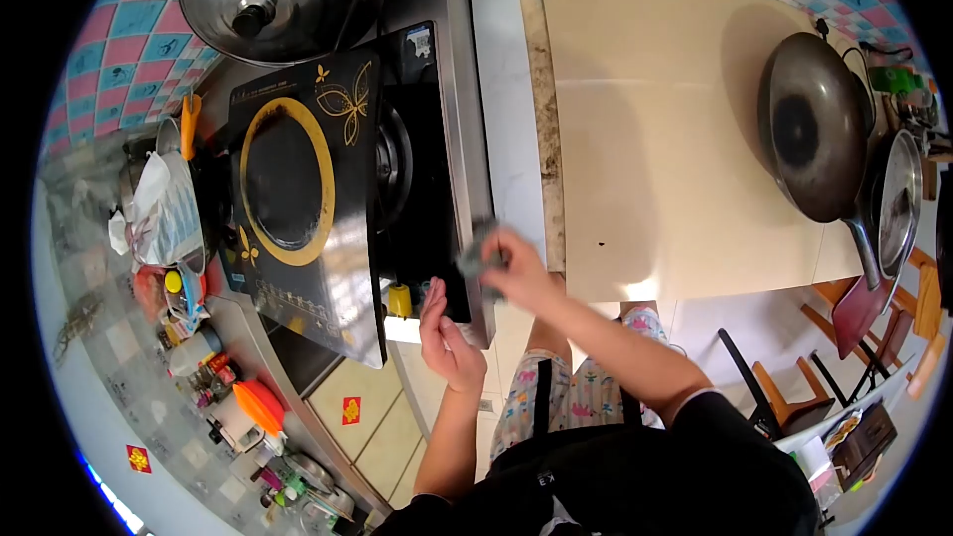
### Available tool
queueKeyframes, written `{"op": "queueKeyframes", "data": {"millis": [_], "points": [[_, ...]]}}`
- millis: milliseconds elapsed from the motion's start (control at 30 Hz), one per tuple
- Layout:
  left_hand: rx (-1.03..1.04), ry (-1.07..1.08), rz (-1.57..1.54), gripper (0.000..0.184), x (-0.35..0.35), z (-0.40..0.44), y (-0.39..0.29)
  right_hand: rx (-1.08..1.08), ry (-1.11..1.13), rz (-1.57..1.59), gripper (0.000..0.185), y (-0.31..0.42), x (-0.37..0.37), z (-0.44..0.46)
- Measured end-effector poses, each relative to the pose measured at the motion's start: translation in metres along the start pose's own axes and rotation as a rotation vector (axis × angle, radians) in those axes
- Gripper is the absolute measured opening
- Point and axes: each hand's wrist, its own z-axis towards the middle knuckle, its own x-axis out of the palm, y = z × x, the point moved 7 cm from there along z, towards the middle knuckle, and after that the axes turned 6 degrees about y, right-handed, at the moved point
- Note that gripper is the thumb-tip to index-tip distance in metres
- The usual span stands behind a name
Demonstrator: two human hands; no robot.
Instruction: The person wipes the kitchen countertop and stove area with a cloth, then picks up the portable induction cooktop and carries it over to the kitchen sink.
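Observation:
My right hand (516,268) is closed on a dark grey-green cloth (480,260), which lies over the metal edge (462,139) of the black gas stove (422,189). My left hand (449,339) is raised beside the stove's near corner, its fingers extended and holding nothing. Close to it is a yellow object (399,301). A black induction cooker (347,228) with a gold ring rests tilted over the stove, covering part of the burner (394,164).
A large steel lidded pan (213,0) sits behind the cooker. Right of the stove are a white strip (511,89) and a beige board (635,119). A wok (819,129) hangs at the right. Bottles and an orange bowl (260,409) line the left counter.

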Motion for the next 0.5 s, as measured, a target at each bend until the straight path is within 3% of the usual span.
{"op": "queueKeyframes", "data": {"millis": [100, 200, 233, 300, 367, 433, 467, 500], "points": [[0.039, -0.041, -0.028, 0.025, 0.0, -0.004, -0.004, 0.011, -0.035, 0.047, 0.025, 0.023, -0.026, 0.081], [0.04, -0.044, 0.016, 0.026, -0.006, -0.006, -0.012, 0.021, -0.03, 0.18, 0.024, 0.033, -0.028, 0.093], [0.034, -0.048, 0.019, 0.027, -0.009, -0.009, -0.008, -0.051, -0.062, 0.1, 0.026, 0.023, -0.025, 0.08], [0.034, -0.062, 0.0, 0.026, -0.015, -0.013, -0.002, 0.039, 0.054, 0.099, 0.026, 0.002, -0.006, 0.029], [0.03, -0.076, -0.016, 0.026, -0.019, -0.018, -0.001, 0.228, 0.201, 0.09, 0.026, -0.027, 0.013, -0.032], [0.013, -0.044, 0.027, 0.026, -0.019, -0.02, 0.001, 0.34, 0.185, 0.077, 0.029, -0.031, 0.024, -0.07], [0.011, -0.045, 0.027, 0.026, -0.019, -0.021, 0.002, 0.342, 0.187, 0.077, 0.029, -0.032, 0.024, -0.067], [0.0, -0.06, 0.017, 0.026, -0.02, -0.023, 0.005, 0.201, 0.159, 0.01, 0.029, -0.024, 0.021, -0.055]]}}
